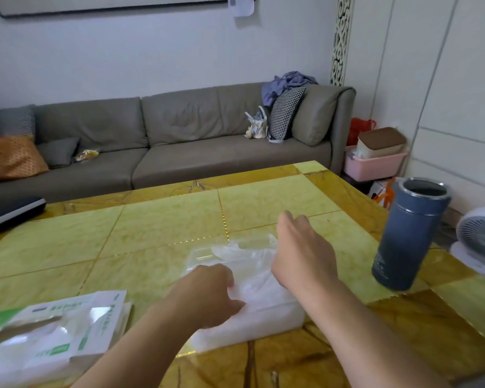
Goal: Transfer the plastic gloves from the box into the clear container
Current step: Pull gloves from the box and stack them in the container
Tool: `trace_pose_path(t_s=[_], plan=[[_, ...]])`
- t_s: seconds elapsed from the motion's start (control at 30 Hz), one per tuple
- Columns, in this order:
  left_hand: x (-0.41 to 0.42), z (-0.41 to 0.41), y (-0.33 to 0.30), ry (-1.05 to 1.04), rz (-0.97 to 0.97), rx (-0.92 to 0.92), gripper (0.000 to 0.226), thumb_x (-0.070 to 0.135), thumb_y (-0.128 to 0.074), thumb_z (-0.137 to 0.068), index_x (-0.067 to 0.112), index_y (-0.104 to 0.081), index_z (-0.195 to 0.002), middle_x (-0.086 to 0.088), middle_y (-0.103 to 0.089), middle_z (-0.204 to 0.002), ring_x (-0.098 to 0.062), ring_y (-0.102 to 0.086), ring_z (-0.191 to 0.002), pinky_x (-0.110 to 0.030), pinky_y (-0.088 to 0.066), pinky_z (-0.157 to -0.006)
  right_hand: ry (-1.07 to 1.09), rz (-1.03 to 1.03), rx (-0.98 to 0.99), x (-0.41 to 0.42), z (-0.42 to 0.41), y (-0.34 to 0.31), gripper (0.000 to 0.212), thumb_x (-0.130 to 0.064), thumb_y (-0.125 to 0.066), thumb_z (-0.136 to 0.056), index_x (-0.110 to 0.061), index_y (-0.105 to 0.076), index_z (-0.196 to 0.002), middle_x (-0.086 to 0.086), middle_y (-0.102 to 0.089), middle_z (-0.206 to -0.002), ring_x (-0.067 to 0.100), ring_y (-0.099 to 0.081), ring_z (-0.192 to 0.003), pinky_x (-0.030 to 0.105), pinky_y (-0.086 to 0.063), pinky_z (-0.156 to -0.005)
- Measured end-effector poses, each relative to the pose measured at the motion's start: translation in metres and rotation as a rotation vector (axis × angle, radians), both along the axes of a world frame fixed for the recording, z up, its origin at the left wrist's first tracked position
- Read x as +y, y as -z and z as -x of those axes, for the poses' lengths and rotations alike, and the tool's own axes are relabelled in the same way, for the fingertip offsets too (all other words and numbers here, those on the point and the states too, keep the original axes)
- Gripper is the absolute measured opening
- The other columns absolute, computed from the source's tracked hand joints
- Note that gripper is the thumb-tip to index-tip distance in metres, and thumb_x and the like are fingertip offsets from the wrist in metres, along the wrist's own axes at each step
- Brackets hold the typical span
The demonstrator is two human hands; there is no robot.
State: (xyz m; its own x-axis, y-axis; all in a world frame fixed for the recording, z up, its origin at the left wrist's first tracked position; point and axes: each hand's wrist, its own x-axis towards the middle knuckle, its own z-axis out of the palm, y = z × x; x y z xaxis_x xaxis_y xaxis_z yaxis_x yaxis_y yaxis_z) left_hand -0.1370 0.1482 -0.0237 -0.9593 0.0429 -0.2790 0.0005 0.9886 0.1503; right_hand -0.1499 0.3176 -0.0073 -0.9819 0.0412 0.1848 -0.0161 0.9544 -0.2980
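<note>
A clear container [259, 322] sits on the table in front of me, filled with thin translucent plastic gloves [256, 271] that bulge above its rim. My left hand [207, 295] is on the gloves at the container's near left, fingers curled into the plastic. My right hand [301, 252] lies over the right side of the pile, fingers spread and relaxed, pointing away from me. The white and green glove box [53, 331] lies torn open at the lower left, with some plastic showing inside.
A dark blue flask [406, 236] without a lid stands at the table's right edge. A dark flat device [10, 212] lies at the far left of the yellow-green table [165, 222]. A grey sofa [179, 141] is behind, a white fan [479, 242] on the right.
</note>
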Motion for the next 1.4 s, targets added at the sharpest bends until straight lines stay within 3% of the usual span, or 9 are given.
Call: trace_pose_path(t_s=[0.13, 0.2, 0.4, 0.63, 0.9, 1.0, 1.17, 1.3, 1.4], plan=[[0.005, 0.001, -0.001, 0.038, 0.035, 0.029, 0.045, 0.058, -0.067, -0.087, 0.033, -0.06, -0.123, 0.01, -0.063, -0.116, -0.015, -0.063, -0.104, -0.032, -0.054, -0.085, -0.3, 0.07, -0.083, -0.011, -0.011, -0.01, 0.023, -0.02, -0.068, -0.094, -0.017, -0.058, -0.114, -0.001, -0.053, -0.121, 0.023, -0.056, -0.112, 0.041, -0.054, -0.091], [0.004, 0.0, -0.002, 0.051, 0.022, 0.017, 0.046, 0.059, -0.064, -0.089, 0.032, -0.06, -0.126, 0.009, -0.064, -0.117, -0.015, -0.064, -0.104, -0.033, -0.054, -0.087, -0.335, 0.02, -0.246, -0.015, -0.013, -0.002, 0.037, -0.034, -0.068, -0.095, -0.02, -0.059, -0.128, 0.0, -0.053, -0.134, 0.025, -0.056, -0.123, 0.043, -0.053, -0.097], [-0.006, -0.015, -0.022, 0.139, -0.059, 0.013, 0.041, 0.04, -0.056, -0.101, 0.041, -0.047, -0.141, 0.015, -0.053, -0.14, -0.01, -0.053, -0.127, -0.031, -0.045, -0.104, -0.316, -0.157, -0.361, -0.018, 0.005, 0.02, 0.051, -0.027, -0.071, -0.086, -0.031, -0.06, -0.135, -0.002, -0.057, -0.138, 0.022, -0.062, -0.121, 0.037, -0.052, -0.086], [0.025, -0.039, -0.051, 0.315, 0.505, 0.221, 0.027, 0.036, -0.057, -0.097, 0.021, -0.059, -0.12, -0.007, -0.045, -0.126, -0.03, -0.034, -0.124, -0.044, -0.018, -0.114, -0.335, -0.241, -0.475, -0.029, 0.018, 0.023, 0.048, -0.027, -0.069, -0.084, -0.028, -0.059, -0.131, 0.0, -0.059, -0.132, 0.021, -0.051, -0.139, 0.037, -0.043, -0.077], [0.032, -0.031, -0.042, 0.282, 0.392, 0.225, 0.018, 0.013, -0.047, -0.089, 0.024, -0.052, -0.102, -0.007, -0.038, -0.109, -0.026, -0.036, -0.108, -0.035, -0.029, -0.098, -0.324, -0.259, -0.625, -0.036, 0.029, 0.027, 0.05, -0.022, -0.065, -0.087, -0.034, -0.059, -0.135, 0.0, -0.049, -0.149, 0.016, -0.038, -0.15, 0.039, -0.039, -0.08], [0.031, -0.021, -0.031, 0.195, 0.318, 0.119, 0.027, 0.009, -0.047, -0.094, 0.015, -0.058, -0.118, -0.009, -0.05, -0.124, -0.028, -0.049, -0.12, -0.031, -0.039, -0.085, -0.285, -0.267, -0.616, -0.038, 0.027, 0.028, 0.037, -0.029, -0.066, -0.087, -0.035, -0.063, -0.124, 0.003, -0.054, -0.138, 0.018, -0.049, -0.139, 0.04, -0.039, -0.078], [0.028, -0.002, -0.016, 0.071, 0.237, -0.013, 0.019, 0.004, -0.055, -0.093, 0.012, -0.055, -0.11, -0.008, -0.058, -0.114, -0.024, -0.06, -0.097, -0.028, -0.043, -0.073, -0.236, -0.235, -0.636, -0.035, 0.024, 0.022, 0.057, -0.028, -0.075, -0.087, -0.038, -0.059, -0.141, 0.006, -0.04, -0.147, 0.024, -0.059, -0.096, 0.035, -0.042, -0.08], [0.028, 0.013, 0.002, 0.025, 0.257, -0.03, 0.046, 0.007, -0.061, -0.095, -0.003, -0.044, -0.137, -0.011, -0.057, -0.131, -0.026, -0.063, -0.115, -0.029, -0.05, -0.086, -0.209, -0.209, -0.744, -0.037, 0.028, 0.019, 0.072, -0.03, -0.077, -0.088, -0.034, -0.048, -0.154, 0.012, -0.028, -0.158, 0.033, -0.061, -0.123, 0.039, -0.05, -0.092], [0.02, 0.019, 0.015, -0.006, 0.15, -0.082, 0.038, 0.011, -0.062, -0.094, 0.005, -0.047, -0.128, -0.002, -0.062, -0.105, -0.019, -0.061, -0.09, -0.024, -0.049, -0.067, -0.23, -0.2, -0.771, -0.036, 0.027, 0.017, 0.068, -0.025, -0.073, -0.094, -0.028, -0.045, -0.156, 0.016, -0.026, -0.161, 0.03, -0.054, -0.135, 0.043, -0.052, -0.107]])
